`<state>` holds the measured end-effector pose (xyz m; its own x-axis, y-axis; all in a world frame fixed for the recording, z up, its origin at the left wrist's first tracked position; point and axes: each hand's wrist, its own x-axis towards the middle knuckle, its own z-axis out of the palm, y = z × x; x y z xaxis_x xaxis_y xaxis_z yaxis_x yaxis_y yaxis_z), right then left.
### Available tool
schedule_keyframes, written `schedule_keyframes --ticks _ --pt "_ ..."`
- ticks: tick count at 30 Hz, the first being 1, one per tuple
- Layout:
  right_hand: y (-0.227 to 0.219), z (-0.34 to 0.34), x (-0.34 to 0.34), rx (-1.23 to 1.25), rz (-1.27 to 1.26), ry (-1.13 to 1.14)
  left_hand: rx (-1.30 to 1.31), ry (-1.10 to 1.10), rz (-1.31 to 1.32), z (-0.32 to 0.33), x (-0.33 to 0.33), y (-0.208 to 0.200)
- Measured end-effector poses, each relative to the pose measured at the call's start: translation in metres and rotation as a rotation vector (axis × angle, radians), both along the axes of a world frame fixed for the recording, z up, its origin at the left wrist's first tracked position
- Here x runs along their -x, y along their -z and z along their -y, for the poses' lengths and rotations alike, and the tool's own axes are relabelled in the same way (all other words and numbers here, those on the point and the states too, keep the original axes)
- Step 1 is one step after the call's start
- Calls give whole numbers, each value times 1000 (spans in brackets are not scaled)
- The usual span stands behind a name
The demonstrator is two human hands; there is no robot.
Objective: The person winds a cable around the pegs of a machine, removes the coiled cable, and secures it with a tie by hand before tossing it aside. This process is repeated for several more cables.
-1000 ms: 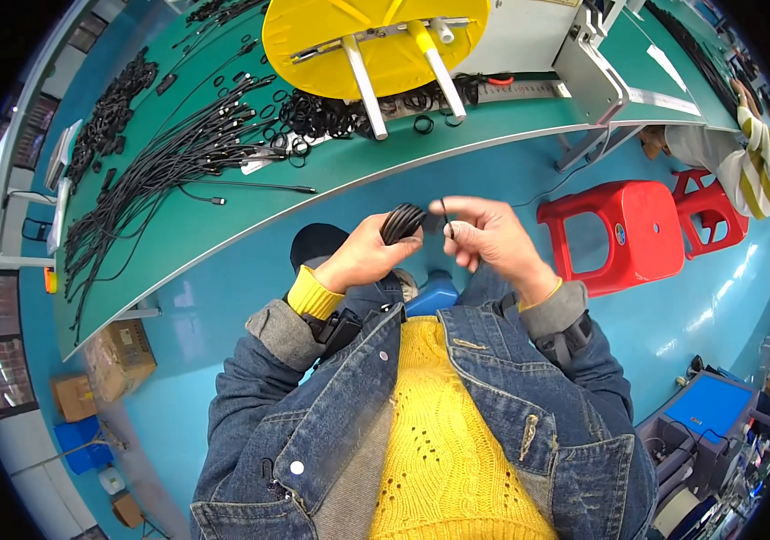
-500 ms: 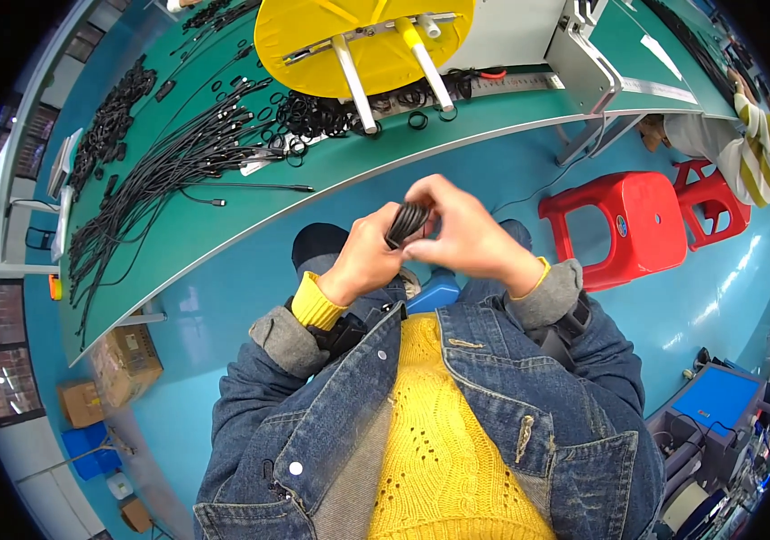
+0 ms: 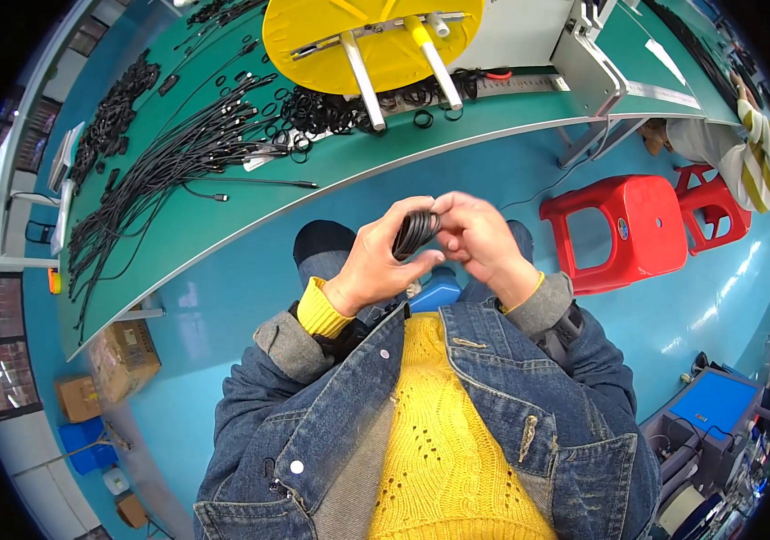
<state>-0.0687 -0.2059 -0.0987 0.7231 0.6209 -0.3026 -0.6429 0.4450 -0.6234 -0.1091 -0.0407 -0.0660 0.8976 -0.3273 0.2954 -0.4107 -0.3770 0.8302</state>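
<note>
A coiled black cable (image 3: 415, 235) is held in front of my chest, short of the table's edge. My left hand (image 3: 374, 256) grips the coil, thumb below and fingers over the top. At the coil's right side is my right hand (image 3: 482, 236), fingers bent and pinched against its edge. What those fingertips hold, if anything, is hidden. On the green table (image 3: 349, 166) lies a bundle of loose black cables (image 3: 164, 171) with plug ends. Black rings (image 3: 313, 112) are heaped to the right of the bundle.
A yellow round disc with white rods (image 3: 371, 45) stands over the table. Red stools (image 3: 633, 229) are on the floor to the right. Another person's striped sleeve (image 3: 768, 148) shows at the far right. Cardboard boxes (image 3: 124, 360) sit at the lower left.
My right hand has shifted from across the coil to its right side, its fingers curling in. More of the coil shows now, with my left hand still around it.
</note>
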Motion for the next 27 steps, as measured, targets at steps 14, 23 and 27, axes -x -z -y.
schedule_keyframes --ticks 14,23,27 --pt "-9 -25 50 923 1181 249 -171 -17 15 -2 2 25" --pt "-15 -2 26 977 1162 156 -205 -27 33 -4 1 23" --pt "-1 -15 45 1039 1312 149 -236 9 59 -8 -2 34"
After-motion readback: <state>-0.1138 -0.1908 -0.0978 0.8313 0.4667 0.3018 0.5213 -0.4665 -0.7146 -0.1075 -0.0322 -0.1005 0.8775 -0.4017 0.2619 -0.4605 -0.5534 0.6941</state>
